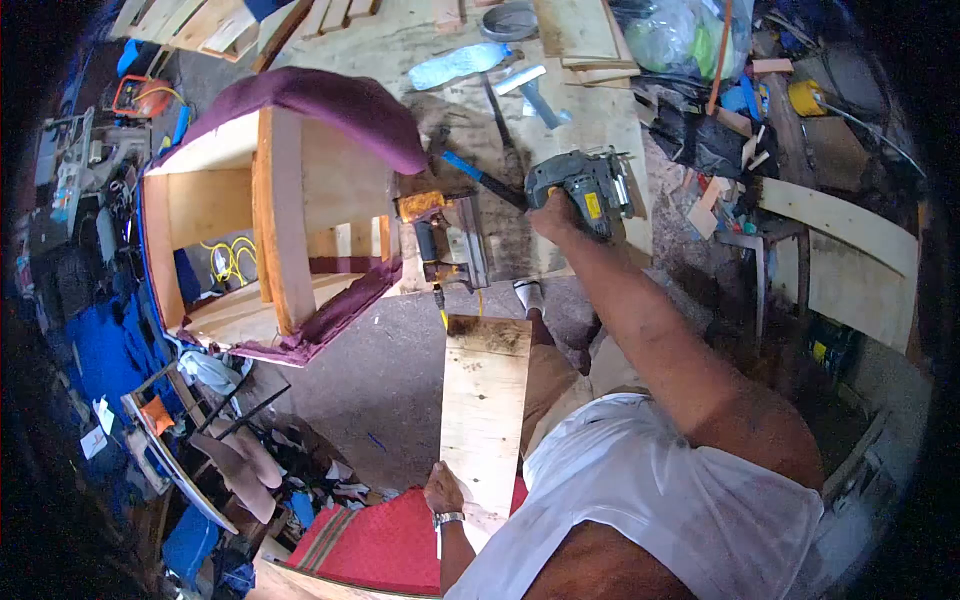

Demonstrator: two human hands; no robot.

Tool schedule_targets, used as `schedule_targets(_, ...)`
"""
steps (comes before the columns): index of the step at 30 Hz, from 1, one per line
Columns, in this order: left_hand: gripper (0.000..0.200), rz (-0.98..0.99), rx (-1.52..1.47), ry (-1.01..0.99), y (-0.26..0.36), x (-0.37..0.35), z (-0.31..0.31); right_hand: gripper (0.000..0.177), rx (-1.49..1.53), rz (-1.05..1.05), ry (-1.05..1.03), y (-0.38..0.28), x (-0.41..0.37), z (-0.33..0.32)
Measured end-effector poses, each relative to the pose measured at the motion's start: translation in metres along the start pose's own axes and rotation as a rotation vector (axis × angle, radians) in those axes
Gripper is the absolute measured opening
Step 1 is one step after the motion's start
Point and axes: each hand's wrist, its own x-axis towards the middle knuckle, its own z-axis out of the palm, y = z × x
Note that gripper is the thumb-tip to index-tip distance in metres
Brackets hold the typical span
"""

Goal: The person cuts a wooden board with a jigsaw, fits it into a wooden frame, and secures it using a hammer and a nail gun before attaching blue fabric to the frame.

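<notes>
My right hand is wrapped round the near end of a dark power saw, which rests on the plywood worktable. Low in the view, my left hand grips the left edge of a long plywood board; a watch is on that wrist. The board's dark-stained end points toward the table. Left of the saw lie an orange and black nail gun and a hammer with a blue handle.
A wooden furniture frame with purple fabric stands at the left. A plastic bottle lies at the table's back. Red fabric is below, cluttered scraps at the lower left, and curved wooden panels at the right.
</notes>
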Motion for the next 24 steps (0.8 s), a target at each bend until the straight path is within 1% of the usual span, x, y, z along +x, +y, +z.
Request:
schedule_targets(2,0.06,-0.052,-0.005,-0.144,0.025,0.01,0.005,0.087,-0.155,-0.075,0.176,0.031,-0.004,-0.004)
schedule_targets(3,0.06,0.084,0.084,0.002,0.071,0.029,-0.019,0.085,-0.008,-0.158,0.112,-0.006,-0.001,0.021)
schedule_targets(4,0.06,0.162,0.115,-0.002,0.105,0.027,0.001,0.084,0.004,-0.161,0.119,0.011,-0.006,-0.004)
schedule_targets(5,0.058,0.129,0.137,-0.053,0.104,0.022,0.01,0.082,0.013,-0.168,0.113,0.026,-0.017,-0.03)
schedule_targets(6,0.057,0.098,0.161,-0.103,0.103,0.018,0.02,0.075,0.032,-0.157,0.124,0.04,-0.036,-0.062)
schedule_targets(7,0.058,0.147,0.014,-0.097,0.108,0.022,0.034,0.069,0.029,-0.205,0.166,0.041,-0.052,-0.091)
schedule_targets(8,0.057,0.185,0.122,-0.111,0.113,0.027,0.044,0.064,0.033,-0.259,0.208,0.043,-0.066,-0.119)
schedule_targets(9,0.057,0.224,0.228,-0.121,0.135,0.027,0.055,0.059,0.04,-0.307,0.243,0.056,-0.073,-0.138)
schedule_targets(10,0.056,0.24,0.584,-0.163,0.18,0.021,0.062,0.051,0.186,-0.299,0.217,0.091,-0.063,-0.146)
schedule_targets(11,0.053,0.342,0.716,-0.174,0.178,0.034,0.077,0.043,0.335,-0.29,0.195,0.126,-0.05,-0.157)
schedule_targets(12,0.05,0.444,0.85,-0.187,0.175,0.044,0.094,0.038,0.489,-0.325,0.171,0.148,-0.052,-0.178)
schedule_targets(13,0.046,0.492,0.834,-0.187,0.203,0.036,0.113,0.032,0.642,-0.355,0.146,0.167,-0.061,-0.2)
schedule_targets(14,0.041,0.544,0.817,-0.19,0.233,0.032,0.134,0.03,0.761,-0.313,0.158,0.185,-0.071,-0.214)
schedule_targets(15,0.039,0.634,0.798,-0.201,0.236,0.045,0.156,0.027,0.876,-0.264,0.173,0.205,-0.086,-0.225)
schedule_targets(16,0.036,0.722,0.775,-0.213,0.24,0.057,0.179,0.027,0.921,-0.213,0.224,0.224,-0.102,-0.234)
schedule_targets(17,0.034,0.707,0.797,-0.251,0.267,0.056,0.2,0.026,0.963,-0.167,0.271,0.243,-0.115,-0.241)
schedule_targets(18,0.037,0.802,0.815,-0.292,0.279,0.068,0.226,0.026,0.933,-0.139,0.296,0.275,-0.119,-0.246)
schedule_targets(19,0.039,0.831,0.872,-0.341,0.3,0.074,0.255,0.026,0.904,-0.114,0.314,0.306,-0.122,-0.251)
schedule_targets(20,0.044,0.867,0.783,-0.379,0.32,0.072,0.28,0.027,0.938,-0.032,0.332,0.325,-0.134,-0.257)
schedule_targets(21,0.047,0.938,0.802,-0.396,0.342,0.07,0.306,0.028,0.973,0.048,0.349,0.341,-0.144,-0.262)
schedule_targets(22,0.052,1.017,0.901,-0.401,0.348,0.08,0.338,0.03,1.029,0.18,0.415,0.368,-0.145,-0.259)
schedule_targets(23,0.051,0.954,0.914,-0.513,0.377,0.065,0.362,0.031,1.065,0.237,0.475,0.393,-0.147,-0.254)
schedule_targets(24,0.051,0.996,0.918,-0.539,0.391,0.058,0.391,0.032,1.101,0.292,0.538,0.417,-0.149,-0.249)
